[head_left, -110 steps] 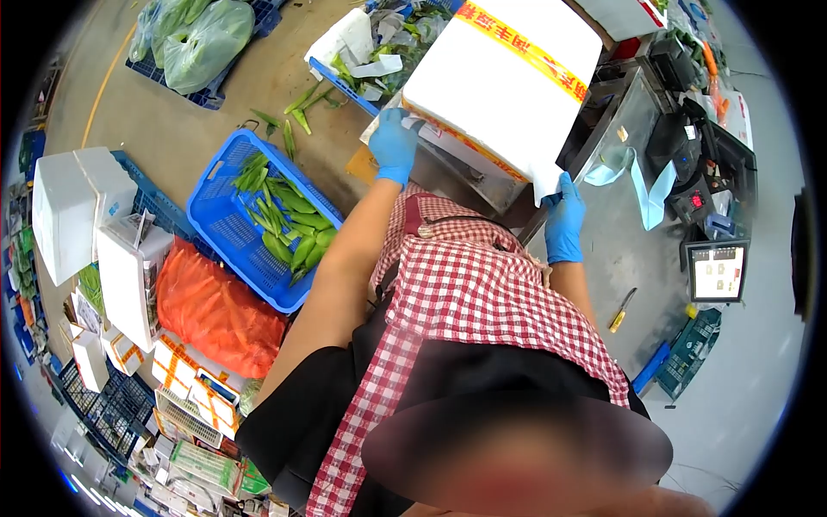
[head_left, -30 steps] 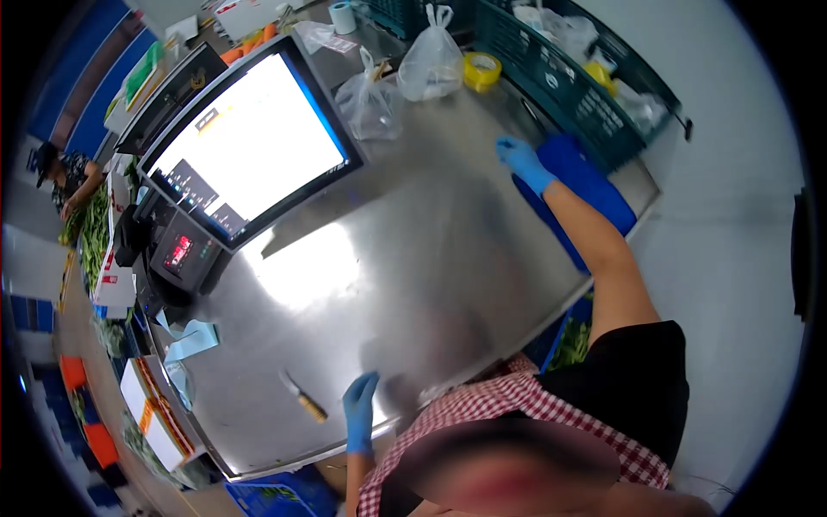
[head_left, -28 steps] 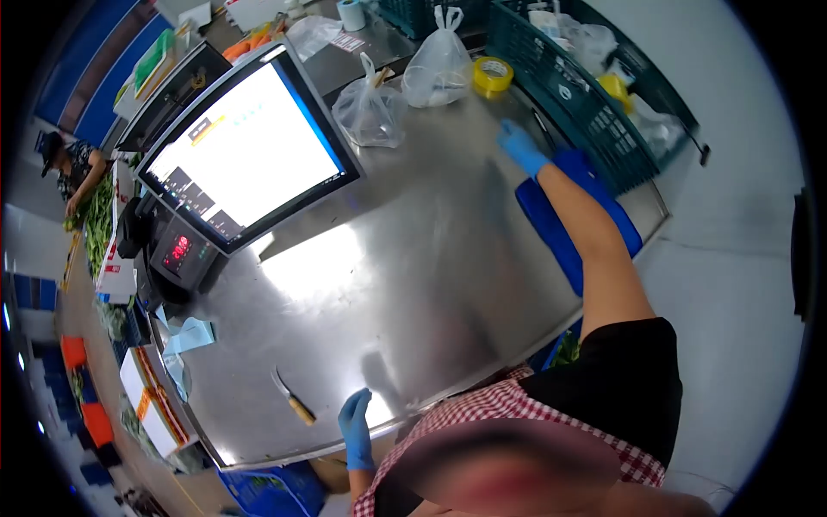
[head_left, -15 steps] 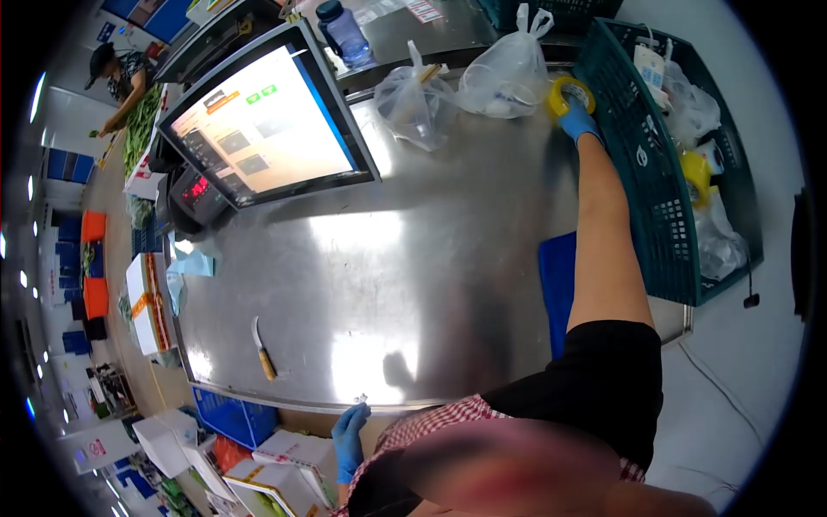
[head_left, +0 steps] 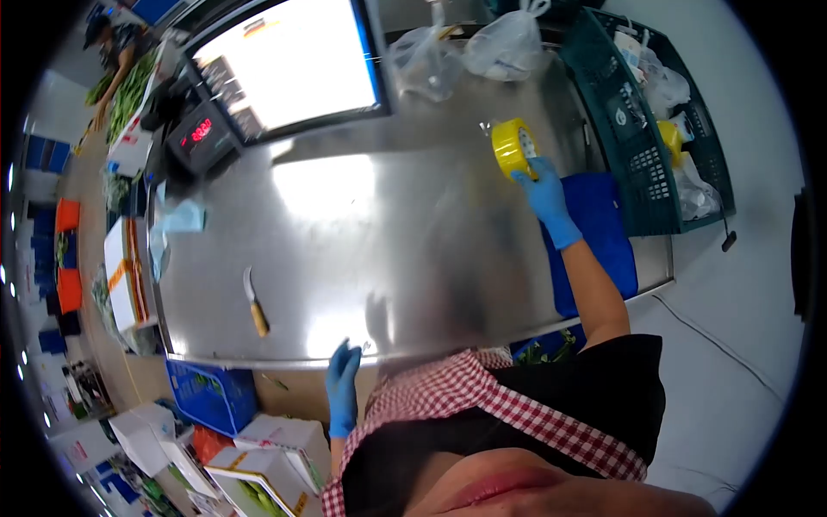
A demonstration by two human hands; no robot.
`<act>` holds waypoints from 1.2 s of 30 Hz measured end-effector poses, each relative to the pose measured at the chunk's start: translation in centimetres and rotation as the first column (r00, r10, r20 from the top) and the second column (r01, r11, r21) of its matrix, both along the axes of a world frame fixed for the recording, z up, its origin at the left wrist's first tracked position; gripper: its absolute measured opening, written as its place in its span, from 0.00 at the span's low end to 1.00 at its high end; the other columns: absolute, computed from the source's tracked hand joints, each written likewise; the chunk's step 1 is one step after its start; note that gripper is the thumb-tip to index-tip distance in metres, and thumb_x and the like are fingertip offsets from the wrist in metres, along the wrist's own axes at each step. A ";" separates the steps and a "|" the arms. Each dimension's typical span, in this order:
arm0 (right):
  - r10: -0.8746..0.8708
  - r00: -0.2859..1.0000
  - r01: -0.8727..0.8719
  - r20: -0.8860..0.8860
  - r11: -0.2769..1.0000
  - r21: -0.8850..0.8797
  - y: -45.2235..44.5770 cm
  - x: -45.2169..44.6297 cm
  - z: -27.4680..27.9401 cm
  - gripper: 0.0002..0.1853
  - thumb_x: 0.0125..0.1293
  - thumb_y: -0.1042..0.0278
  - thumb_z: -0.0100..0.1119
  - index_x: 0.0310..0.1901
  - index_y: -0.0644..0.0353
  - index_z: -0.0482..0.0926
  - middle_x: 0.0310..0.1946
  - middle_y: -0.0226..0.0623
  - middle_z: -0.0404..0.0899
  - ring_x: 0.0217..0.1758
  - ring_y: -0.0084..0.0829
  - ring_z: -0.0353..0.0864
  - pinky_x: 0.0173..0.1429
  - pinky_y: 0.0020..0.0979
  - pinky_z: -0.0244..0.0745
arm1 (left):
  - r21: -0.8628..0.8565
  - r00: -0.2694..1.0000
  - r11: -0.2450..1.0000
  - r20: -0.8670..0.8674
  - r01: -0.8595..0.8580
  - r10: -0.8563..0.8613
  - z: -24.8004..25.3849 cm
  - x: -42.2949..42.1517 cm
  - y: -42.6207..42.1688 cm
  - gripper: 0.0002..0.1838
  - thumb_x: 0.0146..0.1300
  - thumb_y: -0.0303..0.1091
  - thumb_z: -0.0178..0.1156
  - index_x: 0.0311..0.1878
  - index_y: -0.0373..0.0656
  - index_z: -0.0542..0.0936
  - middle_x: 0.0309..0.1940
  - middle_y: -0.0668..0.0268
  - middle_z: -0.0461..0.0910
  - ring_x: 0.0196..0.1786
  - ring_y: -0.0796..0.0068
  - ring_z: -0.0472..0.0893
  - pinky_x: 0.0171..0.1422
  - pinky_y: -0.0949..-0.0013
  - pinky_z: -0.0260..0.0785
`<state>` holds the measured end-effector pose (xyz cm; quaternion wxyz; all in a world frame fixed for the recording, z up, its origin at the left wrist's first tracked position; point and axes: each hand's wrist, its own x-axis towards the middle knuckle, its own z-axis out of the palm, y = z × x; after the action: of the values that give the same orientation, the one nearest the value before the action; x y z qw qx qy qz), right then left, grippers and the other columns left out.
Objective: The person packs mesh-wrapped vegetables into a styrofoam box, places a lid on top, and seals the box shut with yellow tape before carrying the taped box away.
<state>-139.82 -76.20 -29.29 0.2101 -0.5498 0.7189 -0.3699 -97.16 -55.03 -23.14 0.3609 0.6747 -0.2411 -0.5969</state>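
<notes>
My right hand (head_left: 547, 205) is closed on the rim of a yellow tape roll (head_left: 514, 148), held over the right part of the metal table (head_left: 413, 250). A small clear bit sticks out at the roll's left side. By the table's front edge is my left hand (head_left: 343, 388), gloved in blue like the other, its fingers drawn together. A tiny pale bit shows beside those fingertips, too small to name. A knife (head_left: 256, 303) with a wooden handle lies on the table to the left. Beneath my right forearm lies a blue flat item (head_left: 594, 250).
A monitor (head_left: 289, 65) and red-digit display (head_left: 202, 138) stand back left. Knotted plastic bags (head_left: 508, 43) lie at the back, a green crate (head_left: 637, 129) at the right. Boxes and a blue basket (head_left: 211, 396) are at lower left. Another person (head_left: 116, 47) handles greens at upper left.
My hands have left the white box seen at first. My right hand has reached to the tape roll beside the crate and brought it back toward me. The view has turned to the table.
</notes>
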 end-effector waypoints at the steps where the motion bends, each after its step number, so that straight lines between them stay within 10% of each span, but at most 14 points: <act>1: 0.073 0.995 -0.073 0.064 0.997 0.002 1.9 3.3 1.8 0.22 0.57 0.61 0.62 0.49 0.68 0.74 0.49 0.46 0.70 0.50 0.40 0.73 0.55 0.33 0.68 | -0.134 0.998 0.989 0.008 0.057 -0.057 -0.4 1.0 -0.2 0.30 0.58 0.29 0.57 0.64 0.38 0.61 0.59 0.57 0.66 0.58 0.70 0.68 0.61 0.68 0.61; 8: 0.572 0.816 -0.563 0.090 0.820 -0.103 15.7 30.3 9.7 0.20 0.54 0.65 0.63 0.48 0.66 0.74 0.45 0.41 0.71 0.45 0.36 0.73 0.46 0.31 0.71 | -0.625 0.959 0.734 0.248 0.266 -0.137 4.5 12.7 0.1 0.47 0.49 0.38 0.67 0.69 0.41 0.51 0.65 0.55 0.56 0.67 0.62 0.58 0.68 0.61 0.52; 11: 0.751 0.659 -0.752 -0.047 0.657 -0.049 19.7 40.2 12.0 0.19 0.53 0.65 0.63 0.46 0.63 0.76 0.44 0.41 0.72 0.42 0.38 0.73 0.44 0.34 0.70 | -0.669 0.930 0.686 0.367 0.287 -0.031 7.0 19.0 2.4 0.31 0.50 0.34 0.66 0.60 0.41 0.69 0.58 0.59 0.68 0.60 0.67 0.68 0.62 0.65 0.61; 17: 0.917 0.387 -0.919 -0.099 0.392 0.039 24.2 57.5 13.1 0.18 0.53 0.63 0.62 0.45 0.60 0.76 0.44 0.39 0.72 0.44 0.37 0.72 0.49 0.34 0.67 | -0.625 0.965 0.764 0.063 -0.159 0.253 7.5 35.7 11.1 0.09 0.54 0.23 0.61 0.39 0.36 0.82 0.34 0.63 0.81 0.38 0.77 0.78 0.47 0.75 0.70; 20: 0.763 0.281 -0.958 0.582 0.264 0.116 23.2 61.5 14.3 0.20 0.52 0.63 0.64 0.45 0.63 0.75 0.42 0.36 0.71 0.45 0.30 0.72 0.52 0.30 0.65 | -0.469 0.956 0.842 -0.018 -0.267 0.293 8.6 41.4 13.1 0.08 0.56 0.26 0.59 0.37 0.35 0.82 0.30 0.64 0.82 0.35 0.77 0.79 0.42 0.77 0.70; 23: 0.676 0.190 -0.977 0.712 0.057 0.207 21.8 66.9 16.0 0.23 0.49 0.64 0.66 0.46 0.65 0.74 0.42 0.34 0.70 0.46 0.25 0.70 0.51 0.27 0.65 | -0.319 0.911 0.857 -0.220 -0.404 0.348 8.1 46.9 15.0 0.09 0.57 0.30 0.57 0.37 0.36 0.81 0.32 0.64 0.82 0.35 0.76 0.80 0.40 0.77 0.70; 27: 0.925 0.064 -0.988 0.376 0.007 0.152 19.9 73.0 13.4 0.28 0.46 0.66 0.68 0.49 0.65 0.72 0.41 0.33 0.72 0.45 0.26 0.71 0.51 0.27 0.66 | -0.336 0.968 0.908 -0.085 -0.249 0.235 8.0 51.8 15.6 0.17 0.58 0.34 0.56 0.49 0.37 0.76 0.39 0.63 0.80 0.37 0.74 0.80 0.38 0.76 0.70; 32: 0.663 0.107 -0.992 0.741 0.026 0.120 14.0 82.5 12.7 0.32 0.45 0.68 0.68 0.55 0.67 0.69 0.46 0.34 0.75 0.48 0.27 0.74 0.55 0.28 0.67 | -0.531 0.691 0.444 -0.572 -0.722 0.441 7.2 66.3 19.7 0.33 0.57 0.37 0.55 0.66 0.42 0.57 0.49 0.62 0.76 0.45 0.72 0.79 0.47 0.72 0.71; 33: 0.645 0.041 -0.996 0.763 -0.038 0.085 12.4 84.3 12.7 0.34 0.45 0.68 0.68 0.56 0.68 0.68 0.49 0.38 0.75 0.50 0.28 0.75 0.57 0.29 0.67 | -0.554 0.752 0.554 -0.226 -0.622 0.619 8.9 67.0 18.3 0.42 0.50 0.38 0.62 0.68 0.45 0.54 0.59 0.60 0.68 0.57 0.66 0.72 0.60 0.66 0.65; 36: 0.561 -0.056 -0.990 0.826 -0.140 0.028 9.9 90.3 13.9 0.34 0.44 0.68 0.69 0.55 0.68 0.68 0.48 0.38 0.76 0.50 0.28 0.75 0.57 0.29 0.67 | -0.650 0.864 0.757 0.343 -0.064 0.368 11.2 68.8 14.3 0.53 0.40 0.37 0.71 0.69 0.45 0.51 0.67 0.59 0.55 0.68 0.61 0.58 0.70 0.62 0.49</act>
<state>-49.49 -66.26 -15.44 0.7800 -0.6126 0.1266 0.0192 -28.36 -40.74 -11.97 0.5639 0.6616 -0.4181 -0.2637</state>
